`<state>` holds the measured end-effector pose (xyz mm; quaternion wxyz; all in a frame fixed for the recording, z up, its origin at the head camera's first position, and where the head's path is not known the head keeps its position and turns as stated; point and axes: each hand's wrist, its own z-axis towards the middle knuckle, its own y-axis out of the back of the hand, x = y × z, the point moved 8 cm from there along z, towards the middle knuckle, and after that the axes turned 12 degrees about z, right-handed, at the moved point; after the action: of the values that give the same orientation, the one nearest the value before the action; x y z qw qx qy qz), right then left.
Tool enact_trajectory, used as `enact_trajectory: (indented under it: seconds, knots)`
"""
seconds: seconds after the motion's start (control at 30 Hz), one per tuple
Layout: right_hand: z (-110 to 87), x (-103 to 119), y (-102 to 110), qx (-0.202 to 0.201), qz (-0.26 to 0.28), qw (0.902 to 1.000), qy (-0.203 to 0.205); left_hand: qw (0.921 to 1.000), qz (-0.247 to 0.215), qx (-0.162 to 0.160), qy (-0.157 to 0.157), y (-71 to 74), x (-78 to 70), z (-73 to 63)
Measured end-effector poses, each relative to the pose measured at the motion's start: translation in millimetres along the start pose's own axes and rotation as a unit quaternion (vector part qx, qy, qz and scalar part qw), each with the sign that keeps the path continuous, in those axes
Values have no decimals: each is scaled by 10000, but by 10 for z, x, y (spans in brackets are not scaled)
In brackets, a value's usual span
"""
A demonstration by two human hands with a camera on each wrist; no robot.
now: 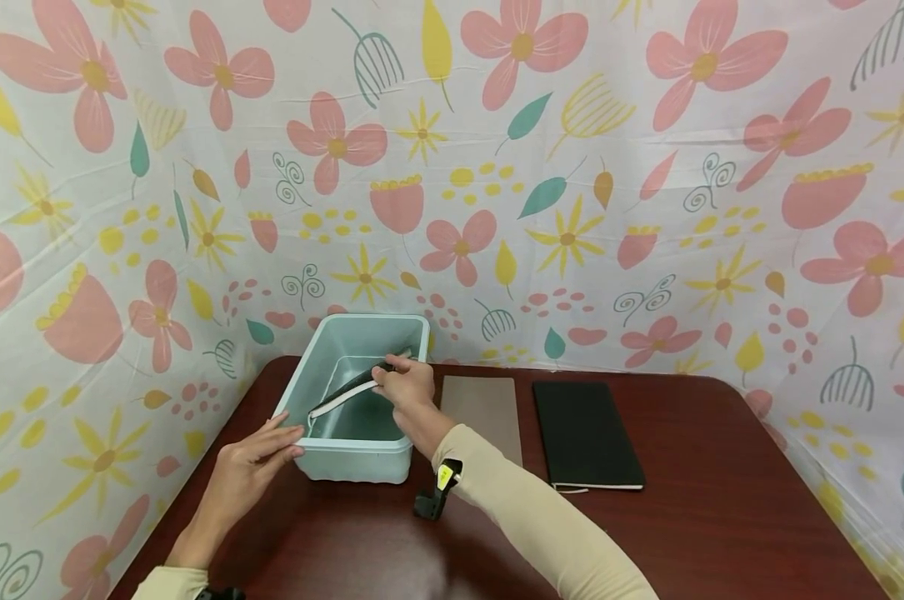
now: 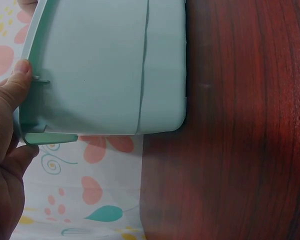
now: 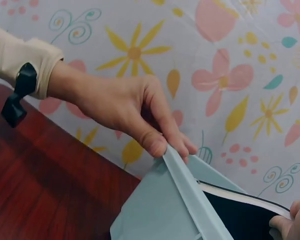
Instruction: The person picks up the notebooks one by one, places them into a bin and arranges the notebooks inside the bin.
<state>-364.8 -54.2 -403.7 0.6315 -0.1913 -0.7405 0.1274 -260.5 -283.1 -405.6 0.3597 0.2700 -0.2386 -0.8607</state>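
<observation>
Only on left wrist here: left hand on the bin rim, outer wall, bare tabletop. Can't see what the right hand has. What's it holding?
Observer: The right hand holds a dark-covered book inside the bin.

Operator: Copy. Anything lying right of the bin?

Observer: Yes, a black notebook lies flat on the table.

Operator: Is it the closest thing to the bin?

Observer: No, a flat grey-beige item lies between them, partly hidden by the right arm.

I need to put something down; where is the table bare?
Most room: right of the flat black notebook, to the right edge of the table. Some: in front of the bin, left of the right sleeve. Crowded: the bin, with left hand and right hand at it, and the gray notebook alongside.
</observation>
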Motion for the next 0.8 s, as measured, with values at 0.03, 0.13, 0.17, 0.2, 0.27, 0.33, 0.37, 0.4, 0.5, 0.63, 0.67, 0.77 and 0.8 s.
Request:
enact_trajectory:
  seconds: [0.03,0.13,0.17,0.2,0.27,0.33,0.37,0.4,0.5,0.63,0.67,0.77,0.8]
  knots:
    - [-3,-6,-7,41,-61,10000,1,10000,0,2,4,2,-2,1]
    - [-14,-44,-27,185,-163,9997,-80,10000,-12,-7,16,8,-13,4]
    - [-19,-59,-34,236,-172,9995,-109,10000,-11,-24,1,10,-19,5]
    - [-25,-74,-40,289,-201,9993,-142,10000,-24,-39,-7,13,-26,7]
    - [-39,-107,-55,404,-247,9986,-234,10000,-39,-71,-11,17,-38,12]
    - [-54,-128,-69,521,-297,9978,-297,10000,-31,-88,0,20,-45,17]
    - [-58,-132,-77,574,-328,9973,-317,9999,-33,-97,-9,19,-41,17]
    - [-62,-133,-84,616,-353,9969,-342,10000,-29,-88,2,20,-41,20]
    - [-55,-146,-98,773,-337,9953,-479,10000,16,-39,33,11,-36,18]
    - [-51,-176,-134,1100,-327,9901,-803,9999,88,33,117,6,-21,8]
    - [-55,-181,-140,1184,-369,9883,-885,9999,92,35,121,4,-17,4]
    - [-71,-205,-142,1371,-414,9822,-1214,9999,99,11,103,5,-19,0]
    - [-78,-216,-137,1409,-412,9800,-1344,9999,82,-1,73,0,-19,-6]
